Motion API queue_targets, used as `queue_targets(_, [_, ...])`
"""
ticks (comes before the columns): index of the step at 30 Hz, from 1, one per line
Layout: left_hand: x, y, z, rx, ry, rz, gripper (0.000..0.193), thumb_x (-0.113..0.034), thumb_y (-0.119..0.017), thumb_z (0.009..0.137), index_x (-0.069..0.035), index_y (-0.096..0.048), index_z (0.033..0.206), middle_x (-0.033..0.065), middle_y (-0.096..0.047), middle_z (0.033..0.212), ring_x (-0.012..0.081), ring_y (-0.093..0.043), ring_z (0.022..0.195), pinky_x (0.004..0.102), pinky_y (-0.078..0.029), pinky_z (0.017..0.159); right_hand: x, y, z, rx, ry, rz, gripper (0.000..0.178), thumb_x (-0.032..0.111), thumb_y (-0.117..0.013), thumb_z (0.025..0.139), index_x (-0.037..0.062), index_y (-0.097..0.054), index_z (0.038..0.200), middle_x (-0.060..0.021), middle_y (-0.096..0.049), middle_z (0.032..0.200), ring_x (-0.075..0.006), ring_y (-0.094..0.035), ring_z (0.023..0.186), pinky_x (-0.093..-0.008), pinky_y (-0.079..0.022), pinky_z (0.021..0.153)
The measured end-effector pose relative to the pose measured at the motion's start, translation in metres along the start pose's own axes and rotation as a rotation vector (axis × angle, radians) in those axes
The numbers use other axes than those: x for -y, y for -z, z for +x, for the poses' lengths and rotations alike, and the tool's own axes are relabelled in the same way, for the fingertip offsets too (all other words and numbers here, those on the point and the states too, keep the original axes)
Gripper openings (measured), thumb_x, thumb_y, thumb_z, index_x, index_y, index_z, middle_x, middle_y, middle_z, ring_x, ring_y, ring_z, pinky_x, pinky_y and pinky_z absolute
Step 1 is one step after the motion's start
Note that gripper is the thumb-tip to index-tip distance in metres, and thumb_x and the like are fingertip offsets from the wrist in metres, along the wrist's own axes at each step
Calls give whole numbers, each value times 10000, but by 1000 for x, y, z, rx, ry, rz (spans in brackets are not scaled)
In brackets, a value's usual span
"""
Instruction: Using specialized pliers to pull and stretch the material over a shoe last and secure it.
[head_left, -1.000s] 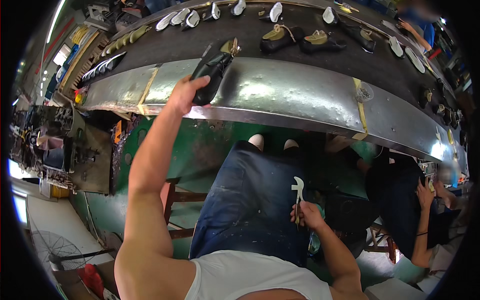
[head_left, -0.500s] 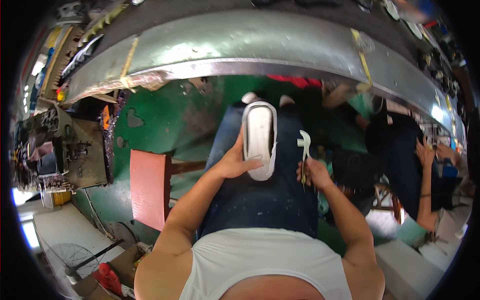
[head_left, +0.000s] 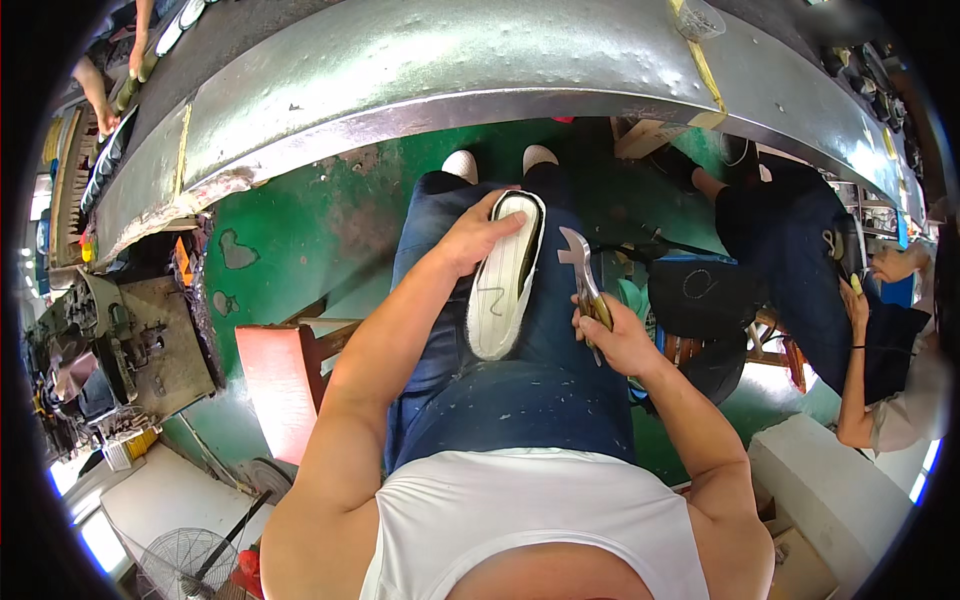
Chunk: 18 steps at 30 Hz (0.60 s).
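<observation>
Above my lap, my left hand (head_left: 482, 236) is closed round the far end of a shoe upper on a last (head_left: 498, 305). Its pale underside faces up, with a dark pen mark near the end closer to me and a dark gap along the right rim. My thumb presses on that underside; the other fingers are mostly hidden below. My right hand (head_left: 617, 338) grips a pair of lasting pincers (head_left: 577, 262) by brass-coloured handles, just right of the shoe. Their metal jaw and hammer-like lug point away from me and stay apart from the shoe.
A metal-topped bench (head_left: 400, 85) runs across in front. A reddish stool (head_left: 277, 385) stands left, near a machine (head_left: 125, 340). A fan (head_left: 185, 555) is at the lower left. Another person's arm (head_left: 855, 370) is at the right; others' hands (head_left: 105, 110) are at the far left.
My left hand has shifted from the shoe's near end to its far end, and the shoe has been turned and tilted. The pincers have moved slightly left. The whole view has shifted too.
</observation>
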<state>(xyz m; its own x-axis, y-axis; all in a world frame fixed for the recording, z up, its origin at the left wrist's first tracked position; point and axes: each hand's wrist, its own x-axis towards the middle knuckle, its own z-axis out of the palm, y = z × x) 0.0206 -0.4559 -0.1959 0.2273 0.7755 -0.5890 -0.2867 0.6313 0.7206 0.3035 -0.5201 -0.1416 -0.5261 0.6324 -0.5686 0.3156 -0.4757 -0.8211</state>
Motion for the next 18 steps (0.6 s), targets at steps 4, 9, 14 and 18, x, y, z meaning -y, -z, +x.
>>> queue_targets(4, [-25,-19,-57,-7,-201,80,721,-46,-682,927,-133,-324,1548,45,-615,1169,119,-597,1041,298,-512,898,43,-12,-14,57,100,-352,323,168,-557,992,-6,-541,1264,-71,-660,993,-131,-617,810,-285,-509,770])
queue_targets(9, [-8,-2,-99,-20,-409,236,650,-172,-674,952,-171,-353,1517,93,-434,1364,187,-467,1246,339,-389,1066,71,-40,-18,117,218,-288,401,197,-544,1000,17,-515,1357,-68,-679,1066,-110,-581,790,-293,-515,770])
queue_targets(14, [-2,8,-123,-6,-528,235,555,-271,-552,1027,-120,-329,1513,123,-401,1407,224,-420,1301,355,-327,1114,79,-51,-13,218,140,-185,337,167,-553,979,17,-545,1280,-80,-656,976,-156,-606,770,-316,-508,750])
queue_targets(18, [-11,6,-140,-106,-547,434,518,-261,-528,1039,-94,-351,1496,135,-436,1396,231,-451,1281,352,-342,1108,94,-42,-5,318,121,-231,297,185,-583,968,5,-574,1204,-52,-655,868,-122,-590,701,-296,-502,672])
